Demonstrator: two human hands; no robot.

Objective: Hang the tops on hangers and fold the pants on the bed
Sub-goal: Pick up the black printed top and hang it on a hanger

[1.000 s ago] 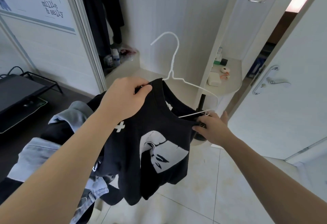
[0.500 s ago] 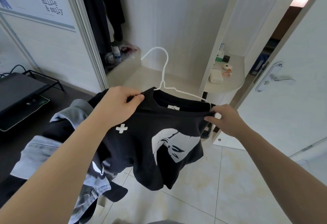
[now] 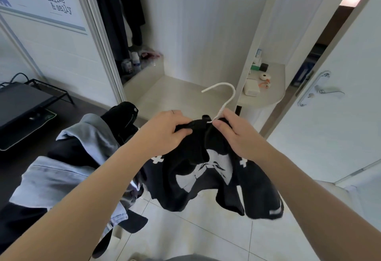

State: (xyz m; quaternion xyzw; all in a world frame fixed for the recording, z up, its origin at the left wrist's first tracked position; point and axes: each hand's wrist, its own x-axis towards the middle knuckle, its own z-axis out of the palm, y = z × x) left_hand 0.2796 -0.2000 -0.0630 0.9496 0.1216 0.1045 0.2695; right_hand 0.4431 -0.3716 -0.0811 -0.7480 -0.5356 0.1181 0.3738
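Note:
A black T-shirt (image 3: 206, 180) with a white face print hangs bunched from a white wire hanger (image 3: 227, 100), whose hook sticks up above the collar. My left hand (image 3: 167, 135) grips the collar fabric on the left of the hook. My right hand (image 3: 237, 135) pinches the hanger's neck together with the collar on the right. Both hands sit close together in mid-air over the floor. The hanger's shoulders are hidden inside the shirt.
A pile of grey, blue and black clothes (image 3: 68, 168) lies at my left on a dark surface. The open wardrobe (image 3: 117, 23) holds dark hanging garments behind. A white shelf (image 3: 268, 93) with small items and a white door (image 3: 334, 106) stand to the right.
My hands have come together from the shirt's shoulders to the collar at the hook. The shirt now hangs gathered below them, and the hanger sits lower and to the right.

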